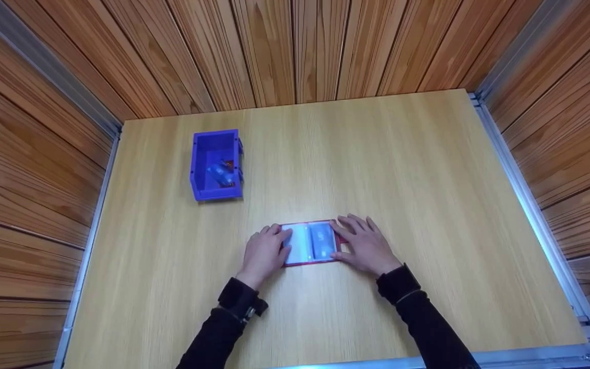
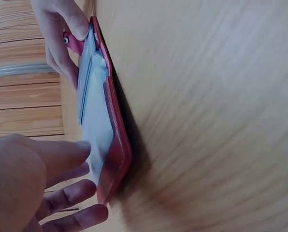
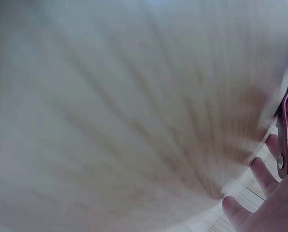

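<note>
tabletop: pale wood (image 1: 402,169) fills the middle of the frame, the work set at lower centre.
blue bin: the open container (image 1: 218,195) stands at upper left of centre, well apart from both hands.
right hand: at lower centre-right, the hand (image 1: 365,243) spreads loosely, thumb and forefinger resting at the holder's right edge, no grip visible.
left hand: at lower centre, the hand (image 1: 265,252) lies relaxed, thumb over the left edge, fingers uncurled beside it.
red holder: the small folder (image 1: 298,245) lies spread on the tabletop between the hands; opening it appears done, folding it shut is not.
blue insert: a panel (image 1: 322,241) shows on the holder's right side; whether it is loose or sleeved cannot be told.
bin contents: a bluish, see-through item (image 1: 220,174) and orange-brown pieces (image 1: 229,164) remain inside, apparently not in use.
strap: the tab (image 3: 282,140) sticks out past the holder's right edge, unfastened, so securing it is judged left undone.
snap: a round metal stud (image 3: 280,161) shows near the strap's tip.
</note>
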`<action>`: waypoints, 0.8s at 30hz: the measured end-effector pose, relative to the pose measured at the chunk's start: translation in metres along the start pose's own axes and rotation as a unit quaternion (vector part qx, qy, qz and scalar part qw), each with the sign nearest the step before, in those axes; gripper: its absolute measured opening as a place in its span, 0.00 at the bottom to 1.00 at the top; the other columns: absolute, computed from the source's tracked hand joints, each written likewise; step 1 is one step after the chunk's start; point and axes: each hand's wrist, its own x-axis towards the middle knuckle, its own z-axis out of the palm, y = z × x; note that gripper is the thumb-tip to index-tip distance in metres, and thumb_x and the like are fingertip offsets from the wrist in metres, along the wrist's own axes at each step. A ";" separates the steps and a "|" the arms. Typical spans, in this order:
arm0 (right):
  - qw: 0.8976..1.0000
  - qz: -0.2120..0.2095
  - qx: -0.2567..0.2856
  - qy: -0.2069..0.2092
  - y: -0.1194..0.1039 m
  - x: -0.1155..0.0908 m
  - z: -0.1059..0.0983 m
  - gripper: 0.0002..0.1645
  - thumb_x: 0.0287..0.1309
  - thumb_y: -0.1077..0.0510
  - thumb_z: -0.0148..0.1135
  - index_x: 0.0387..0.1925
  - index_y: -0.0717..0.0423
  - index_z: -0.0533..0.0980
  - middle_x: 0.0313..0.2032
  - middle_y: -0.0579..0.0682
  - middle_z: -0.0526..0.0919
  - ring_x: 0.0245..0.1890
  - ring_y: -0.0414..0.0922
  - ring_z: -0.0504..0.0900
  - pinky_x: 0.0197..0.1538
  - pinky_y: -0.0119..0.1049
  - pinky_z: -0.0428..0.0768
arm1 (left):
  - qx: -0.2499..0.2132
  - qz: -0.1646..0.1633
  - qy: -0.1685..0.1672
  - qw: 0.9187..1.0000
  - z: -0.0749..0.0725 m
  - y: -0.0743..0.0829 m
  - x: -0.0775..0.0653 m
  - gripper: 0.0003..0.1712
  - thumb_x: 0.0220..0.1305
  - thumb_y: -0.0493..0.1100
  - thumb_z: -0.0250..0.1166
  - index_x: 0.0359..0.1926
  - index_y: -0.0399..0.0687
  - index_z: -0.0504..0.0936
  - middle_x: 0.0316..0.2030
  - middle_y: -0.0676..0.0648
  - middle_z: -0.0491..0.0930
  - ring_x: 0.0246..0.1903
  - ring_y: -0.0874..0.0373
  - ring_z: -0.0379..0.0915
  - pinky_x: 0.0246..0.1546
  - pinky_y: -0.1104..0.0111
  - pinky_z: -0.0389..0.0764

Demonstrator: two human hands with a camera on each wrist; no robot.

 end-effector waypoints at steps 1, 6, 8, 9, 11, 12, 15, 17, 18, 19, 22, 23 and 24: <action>1.000 0.000 -0.002 0.000 0.000 0.000 0.000 0.49 0.62 0.32 0.66 0.78 0.45 0.63 0.75 0.55 0.67 0.78 0.58 0.59 0.78 0.64 0.49 | -0.024 -0.001 0.005 1.000 0.001 0.002 0.001 0.20 0.71 0.47 0.67 0.60 0.48 0.85 0.51 0.44 0.83 0.49 0.49 0.80 0.47 0.55 0.80; 1.000 0.004 -0.006 0.000 0.000 0.000 0.000 0.49 0.62 0.32 0.67 0.78 0.45 0.63 0.75 0.55 0.67 0.78 0.58 0.59 0.78 0.64 0.50 | -0.146 -0.021 0.004 0.989 0.006 0.012 0.009 0.11 0.73 0.44 0.64 0.50 0.45 0.86 0.36 0.48 0.84 0.33 0.57 0.77 0.36 0.62 0.76; 1.000 0.005 -0.006 -0.001 0.000 0.000 0.000 0.49 0.62 0.32 0.67 0.78 0.45 0.63 0.75 0.55 0.67 0.78 0.58 0.59 0.78 0.64 0.50 | -0.166 -0.035 0.002 0.986 0.008 0.015 0.013 0.10 0.73 0.43 0.62 0.47 0.45 0.86 0.32 0.49 0.84 0.29 0.58 0.75 0.32 0.63 0.74; 1.000 0.005 -0.007 0.000 0.000 0.001 0.000 0.49 0.62 0.32 0.67 0.78 0.45 0.64 0.75 0.55 0.67 0.78 0.58 0.59 0.78 0.65 0.50 | -0.172 -0.043 0.001 0.984 0.010 0.017 0.014 0.10 0.74 0.44 0.62 0.46 0.44 0.86 0.30 0.50 0.83 0.27 0.59 0.74 0.31 0.64 0.73; 1.000 0.006 -0.006 -0.003 0.000 0.001 0.001 0.49 0.62 0.32 0.66 0.78 0.44 0.63 0.75 0.55 0.66 0.78 0.58 0.58 0.78 0.64 0.50 | -0.187 -0.059 -0.004 0.980 0.011 0.019 0.018 0.10 0.74 0.44 0.61 0.44 0.44 0.86 0.27 0.51 0.81 0.25 0.60 0.72 0.28 0.65 0.70; 1.000 0.006 -0.005 -0.004 0.000 0.001 0.001 0.49 0.62 0.31 0.66 0.78 0.44 0.63 0.75 0.54 0.66 0.79 0.57 0.58 0.78 0.64 0.50 | -0.199 -0.068 -0.009 0.978 0.012 0.020 0.019 0.11 0.75 0.44 0.61 0.44 0.44 0.86 0.25 0.51 0.81 0.24 0.60 0.71 0.28 0.66 0.69; 1.000 0.004 0.001 -0.002 0.000 0.002 0.002 0.49 0.62 0.32 0.67 0.78 0.44 0.63 0.75 0.54 0.66 0.79 0.58 0.58 0.78 0.65 0.50 | -0.236 -0.085 -0.027 0.968 0.013 0.022 0.022 0.11 0.75 0.45 0.61 0.42 0.45 0.87 0.22 0.54 0.80 0.22 0.62 0.71 0.28 0.68 0.68; 1.000 0.003 0.005 0.001 0.001 0.002 0.002 0.49 0.61 0.32 0.67 0.78 0.44 0.63 0.75 0.54 0.67 0.79 0.58 0.58 0.78 0.65 0.50 | -0.255 -0.091 -0.040 0.962 0.014 0.024 0.023 0.11 0.75 0.45 0.61 0.41 0.45 0.87 0.20 0.56 0.80 0.20 0.64 0.71 0.27 0.69 0.68; 1.000 0.001 0.007 0.004 0.001 0.001 0.002 0.49 0.61 0.32 0.68 0.78 0.44 0.63 0.74 0.55 0.67 0.78 0.58 0.58 0.78 0.65 0.50 | -0.260 -0.093 -0.046 0.960 0.014 0.025 0.024 0.11 0.75 0.45 0.61 0.40 0.45 0.87 0.19 0.56 0.80 0.20 0.64 0.71 0.27 0.69 0.67; 1.000 -0.001 0.009 0.006 0.001 0.001 0.002 0.49 0.61 0.32 0.68 0.78 0.44 0.64 0.74 0.55 0.67 0.78 0.58 0.59 0.78 0.65 0.50 | -0.264 -0.095 -0.052 0.958 0.014 0.026 0.024 0.12 0.75 0.45 0.60 0.39 0.46 0.87 0.18 0.57 0.79 0.19 0.65 0.71 0.26 0.69 0.67; 1.000 -0.002 0.006 0.008 0.002 0.001 0.002 0.49 0.61 0.33 0.68 0.78 0.44 0.64 0.74 0.55 0.68 0.78 0.58 0.59 0.78 0.65 0.51 | -0.274 -0.106 -0.068 0.954 0.014 0.028 0.026 0.12 0.76 0.46 0.59 0.38 0.46 0.86 0.17 0.58 0.78 0.18 0.64 0.70 0.25 0.69 0.67; 1.000 -0.001 0.006 0.007 0.002 0.001 0.002 0.49 0.61 0.33 0.68 0.78 0.44 0.64 0.74 0.55 0.67 0.78 0.58 0.59 0.78 0.65 0.50 | -0.276 -0.110 -0.072 0.952 0.014 0.029 0.027 0.13 0.76 0.46 0.59 0.38 0.46 0.85 0.17 0.58 0.77 0.18 0.64 0.70 0.25 0.69 0.67; 1.000 -0.001 0.005 0.007 0.002 0.001 0.002 0.49 0.61 0.33 0.68 0.78 0.44 0.64 0.74 0.55 0.67 0.78 0.58 0.59 0.78 0.65 0.50 | -0.279 -0.115 -0.076 0.950 0.014 0.029 0.028 0.13 0.76 0.46 0.59 0.37 0.46 0.85 0.16 0.58 0.77 0.18 0.64 0.70 0.25 0.69 0.67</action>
